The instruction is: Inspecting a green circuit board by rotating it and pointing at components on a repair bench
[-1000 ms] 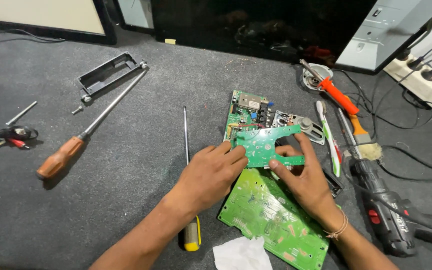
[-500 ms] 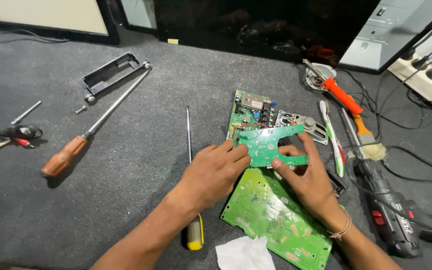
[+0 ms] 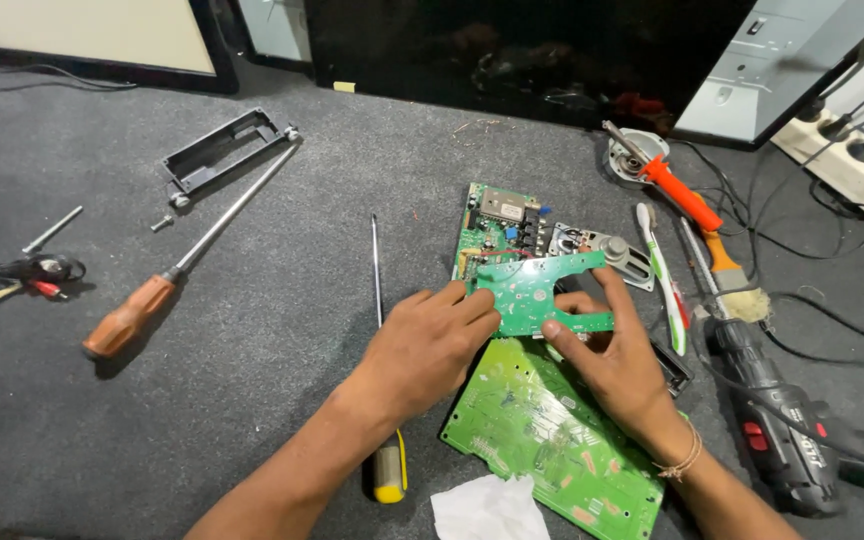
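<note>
Both hands hold a small green circuit board [image 3: 540, 290] with a curved cut-out edge, just above the grey mat. My left hand [image 3: 422, 345] pinches its left edge. My right hand [image 3: 612, 360] grips its right and lower edge, fingers spread over it. Under the hands lies a large green circuit board [image 3: 542, 430]. Behind the held board rests another green board [image 3: 497, 225] carrying a metal can and small components, with a grey metal bracket [image 3: 607, 250] beside it.
A yellow-handled thin screwdriver [image 3: 380, 340] lies under my left forearm. A long orange-handled screwdriver [image 3: 187, 255] and black plastic frame [image 3: 217, 150] lie left. A toothbrush [image 3: 664, 280], brush [image 3: 722, 265], orange soldering iron [image 3: 672, 185], black drill [image 3: 777, 420] and cables sit right. White tissue [image 3: 487, 510] is near.
The hands and the small board keep nearly the same pose. My right fingers have shifted slightly on the board's edge.
</note>
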